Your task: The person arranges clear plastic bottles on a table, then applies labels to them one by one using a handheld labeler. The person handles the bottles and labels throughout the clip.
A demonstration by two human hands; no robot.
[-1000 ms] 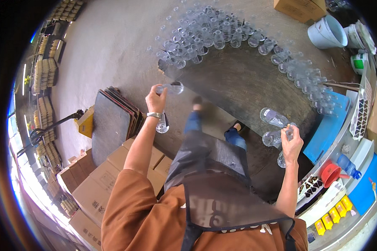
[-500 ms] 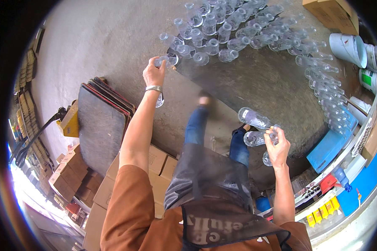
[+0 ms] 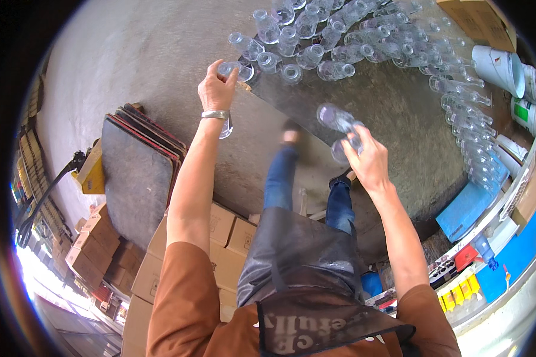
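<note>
Left hand (image 3: 217,92) clamped on clear bottle (image 3: 235,70), at near edge of bottle cluster (image 3: 363,35) on floor (image 3: 137,53). Right hand (image 3: 369,160) closed round two more bottles (image 3: 339,128) — held above dark sheet (image 3: 399,119). Best to set upright beside neighbours, release one at a time.

clear glossy plastic bottles (image 3: 339,50), rough matt concrete floor (image 3: 143,53), matt brown cardboard boxes (image 3: 220,250)
</note>
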